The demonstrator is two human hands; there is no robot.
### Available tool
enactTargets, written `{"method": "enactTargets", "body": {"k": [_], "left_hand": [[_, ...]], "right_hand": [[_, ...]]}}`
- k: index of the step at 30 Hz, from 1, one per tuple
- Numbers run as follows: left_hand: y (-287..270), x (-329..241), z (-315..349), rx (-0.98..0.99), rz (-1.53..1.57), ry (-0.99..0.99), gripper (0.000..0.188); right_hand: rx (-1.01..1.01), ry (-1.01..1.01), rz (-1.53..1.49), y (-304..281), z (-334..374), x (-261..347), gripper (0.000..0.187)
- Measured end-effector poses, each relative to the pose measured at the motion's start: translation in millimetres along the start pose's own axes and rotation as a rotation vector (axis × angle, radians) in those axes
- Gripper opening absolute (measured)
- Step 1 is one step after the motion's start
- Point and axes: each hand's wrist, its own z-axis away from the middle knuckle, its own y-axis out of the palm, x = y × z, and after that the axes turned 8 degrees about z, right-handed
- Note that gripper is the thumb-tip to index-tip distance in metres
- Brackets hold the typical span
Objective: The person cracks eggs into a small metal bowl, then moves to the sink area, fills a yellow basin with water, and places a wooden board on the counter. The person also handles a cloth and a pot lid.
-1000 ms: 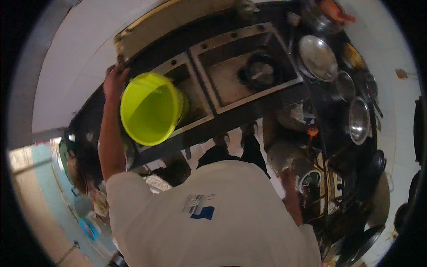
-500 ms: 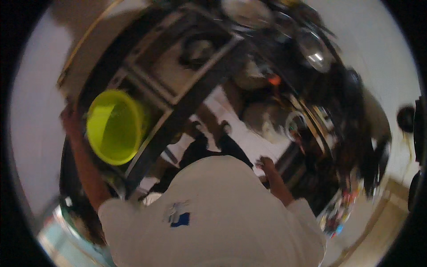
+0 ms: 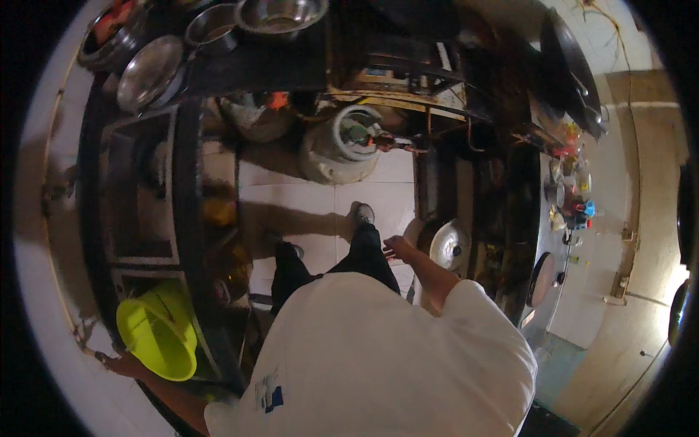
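At the far left, my left hand (image 3: 125,364) reaches to the wall, its fingers closed at the tap (image 3: 86,341) on a thin pipe. Just right of that hand, a lime-green plastic tub (image 3: 156,331) leans in a sink basin (image 3: 211,357); its inside is partly in shadow. My right hand (image 3: 399,249) hangs low beside my right leg, holding nothing, fingers loosely apart. Nearest to it is a round metal lid with a dark knob (image 3: 445,244), on the lower shelf at the right.
A grey gas cylinder (image 3: 338,153) stands on the tiled floor (image 3: 320,193) ahead of my feet. Steel bowls (image 3: 280,14) and a shiny pan (image 3: 151,73) sit on the dark counter (image 3: 284,65). Bottles and jars (image 3: 575,197) line the right-hand counter.
My view has turned to the right, so the tub and sink appear lower at the left. The left hand stays by the tap; the right hand still hangs at my side.
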Motion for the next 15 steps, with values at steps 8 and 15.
{"method": "enactTargets", "body": {"k": [8,15], "left_hand": [[45.4,-234.5,194.2,0.608,0.108,0.185,0.051],[37.3,-402.3,447.7,1.482,0.136,-0.058,0.04]], "right_hand": [[0.057,0.063,-0.201,-190.2,-141.8,-69.4,0.029],[-0.147,0.013,-0.246,-375.2,-340.2,21.4,0.023]]}}
